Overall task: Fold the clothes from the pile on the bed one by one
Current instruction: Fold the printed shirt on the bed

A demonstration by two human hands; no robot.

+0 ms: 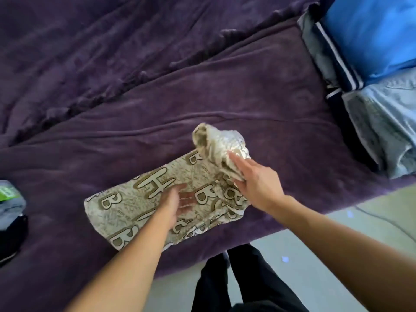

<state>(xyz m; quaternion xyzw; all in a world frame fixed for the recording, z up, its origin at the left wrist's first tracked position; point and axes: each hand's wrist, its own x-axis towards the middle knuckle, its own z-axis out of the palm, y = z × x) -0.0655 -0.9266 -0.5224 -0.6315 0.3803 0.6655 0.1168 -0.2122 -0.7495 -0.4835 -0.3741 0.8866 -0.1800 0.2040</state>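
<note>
A beige garment printed with large brown-edged letters (135, 203) lies as a long folded strip on the purple bedspread (247, 91), near the bed's front edge. My left hand (177, 200) rests flat on its middle with straight fingers. My right hand (254, 179) pinches the garment's right end, which is lifted and bunched over towards the left. The pile of clothes (382, 122) sits at the right: a blue item, a striped dark one, grey and denim pieces.
A small stack of folded clothes (10, 206) in grey, black and green lies at the left edge of the bed. The pale floor (315, 255) and my dark trouser legs (245, 282) show below the bed's front edge.
</note>
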